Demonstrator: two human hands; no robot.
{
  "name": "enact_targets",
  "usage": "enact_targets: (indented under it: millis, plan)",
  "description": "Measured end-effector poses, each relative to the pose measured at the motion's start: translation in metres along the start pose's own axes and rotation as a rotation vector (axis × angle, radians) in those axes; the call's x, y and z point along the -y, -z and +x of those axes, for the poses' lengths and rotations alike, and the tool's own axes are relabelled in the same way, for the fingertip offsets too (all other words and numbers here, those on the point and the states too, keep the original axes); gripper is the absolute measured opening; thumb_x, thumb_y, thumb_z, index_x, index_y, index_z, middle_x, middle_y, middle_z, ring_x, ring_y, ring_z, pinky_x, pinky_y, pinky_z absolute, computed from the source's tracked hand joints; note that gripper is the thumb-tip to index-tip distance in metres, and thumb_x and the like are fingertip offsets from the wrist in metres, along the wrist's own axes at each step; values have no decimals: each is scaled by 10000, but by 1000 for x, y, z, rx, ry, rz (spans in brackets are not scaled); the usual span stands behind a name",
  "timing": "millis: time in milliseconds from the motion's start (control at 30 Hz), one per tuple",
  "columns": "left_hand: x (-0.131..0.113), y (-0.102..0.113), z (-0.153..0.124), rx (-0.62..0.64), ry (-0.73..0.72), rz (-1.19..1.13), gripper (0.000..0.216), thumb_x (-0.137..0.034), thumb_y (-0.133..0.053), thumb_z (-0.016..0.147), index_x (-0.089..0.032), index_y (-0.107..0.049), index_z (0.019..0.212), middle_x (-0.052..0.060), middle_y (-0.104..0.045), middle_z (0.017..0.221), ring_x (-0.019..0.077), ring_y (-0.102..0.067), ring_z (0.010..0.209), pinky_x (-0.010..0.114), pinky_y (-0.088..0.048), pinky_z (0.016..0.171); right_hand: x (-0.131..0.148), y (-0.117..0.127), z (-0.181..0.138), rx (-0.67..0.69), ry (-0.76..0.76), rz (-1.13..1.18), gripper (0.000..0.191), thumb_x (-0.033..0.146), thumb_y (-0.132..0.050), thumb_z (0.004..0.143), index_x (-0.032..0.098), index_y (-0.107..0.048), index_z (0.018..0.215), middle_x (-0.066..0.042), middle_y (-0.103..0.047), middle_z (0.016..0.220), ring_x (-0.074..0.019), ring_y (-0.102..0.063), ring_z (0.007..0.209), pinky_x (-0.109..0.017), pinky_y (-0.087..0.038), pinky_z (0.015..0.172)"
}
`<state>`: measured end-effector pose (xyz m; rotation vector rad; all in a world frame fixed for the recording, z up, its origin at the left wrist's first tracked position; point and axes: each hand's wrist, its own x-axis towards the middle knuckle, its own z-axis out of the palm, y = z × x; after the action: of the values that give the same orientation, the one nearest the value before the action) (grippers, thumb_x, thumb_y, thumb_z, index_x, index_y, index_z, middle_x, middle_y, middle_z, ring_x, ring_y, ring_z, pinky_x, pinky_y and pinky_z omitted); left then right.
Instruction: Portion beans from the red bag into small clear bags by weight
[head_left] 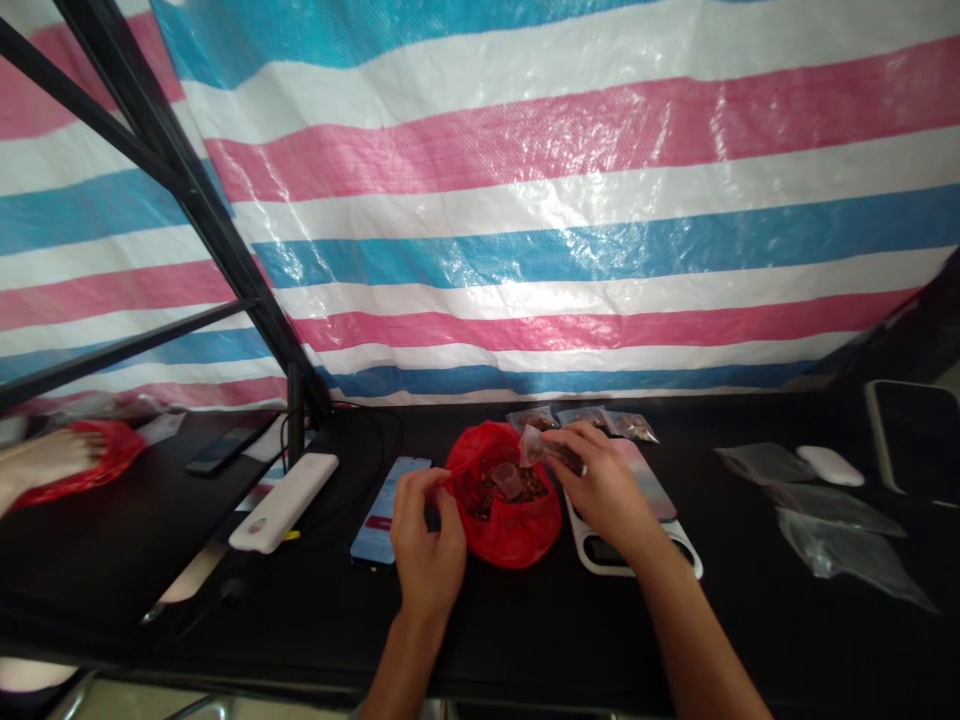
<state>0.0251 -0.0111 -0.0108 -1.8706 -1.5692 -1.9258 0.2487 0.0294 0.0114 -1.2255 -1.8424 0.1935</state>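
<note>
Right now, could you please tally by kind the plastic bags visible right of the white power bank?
Open red plastic bag: 1
Clear brown-filled plastic bag, in the right hand: 1
Small clear filled plastic bags, at back: 3
Flat clear plastic bags, at right: 3
Total: 8

Rear wall: striped plastic sheeting (570, 225) in white, pink and blue, bands roughly horizontal, face wrinkled and glossy. Light: bright glare patches at centre and upper right; the right-hand edge falls into shadow. Left: a black frame (217, 230) slants down to the surface, with a thin crossbar (135, 350) running off leftward; matching stripes show behind it. Surface (787, 650): black, extending across the view. Floor (277, 697): pale strip below the front edge.
</note>
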Motion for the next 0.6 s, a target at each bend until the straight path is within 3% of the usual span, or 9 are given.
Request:
enact_targets:
  millis: [133, 300, 467, 600]
  plan:
    - [3, 3, 1, -8, 18, 8, 149, -122, -514, 945, -208, -636, 952, 35, -619, 908, 172, -617, 845, 298, -509, 762, 12, -18, 1, 44, 34, -89, 330, 110, -567, 892, 247, -717, 1152, -83, -692, 1083, -288, -611, 1047, -468, -517, 952]
    - [5, 9, 4, -18, 41, 27, 140, -134, -522, 932, -204, -643, 936, 34, -626, 897, 173, -626, 825, 291, -507, 735, 16, -21, 1, 37, 28, -79, 318, 132, -559, 897, 240, -717, 1151, -92, -689, 1088, -295, -606, 1049, -480, -521, 953]
    - [6, 11, 4, -20, 38, 32, 144, -125, -523, 926, -200, -645, 946, 38, -630, 900, 169, -626, 815, 276, -497, 696, 7, -14, 3, 20, -60, 25, 254, 213, -596, 871, 252, -730, 1084, -77, -723, 1058, -285, -662, 1036, -460, -537, 956]
    - [5, 11, 5, -28, 34, 16, 144, -122, -521, 928, -199, -642, 944, 34, -624, 900, 160, -619, 803, 261, -489, 676, -23, 10, -1, -4, -164, 57, 251, 311, -629, 853, 262, -743, 1072, -64, -771, 1039, -256, -731, 914, -404, -572, 867]
